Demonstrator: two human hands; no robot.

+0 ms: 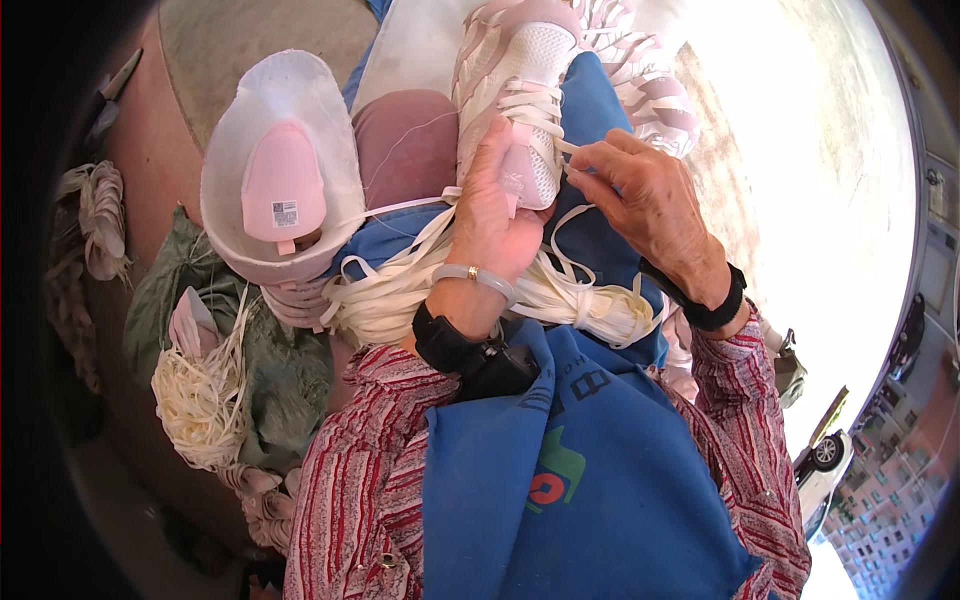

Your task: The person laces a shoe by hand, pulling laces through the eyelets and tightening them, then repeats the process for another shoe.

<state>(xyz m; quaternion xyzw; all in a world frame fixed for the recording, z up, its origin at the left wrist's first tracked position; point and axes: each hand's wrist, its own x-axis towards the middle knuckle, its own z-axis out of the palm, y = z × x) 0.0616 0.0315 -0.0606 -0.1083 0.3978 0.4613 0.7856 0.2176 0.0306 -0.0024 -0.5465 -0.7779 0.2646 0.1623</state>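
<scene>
A white and pink shoe upper (530,60) lies in front of me, its toe pointing away and white lace crossing its front. My left hand (490,225) is closed around its near left side, thumb beside the pink tongue (517,165). At the right edge of the eyelets, my right hand (650,195) pinches the white shoelace (565,146) between thumb and fingers. Thick bundles of cream laces (600,312) lie under and beside my wrists, over the blue apron (590,430). My left palm and the shoe's near underside are hidden.
Left of the shoe stands a white tub-like holder (222,190) with a pink tongue piece (283,175) inside. A mauve pad (405,140) sits between them. More pink-white shoes (660,105) lie at the far right. A green sack (290,385) and a lace heap (200,410) are lower left.
</scene>
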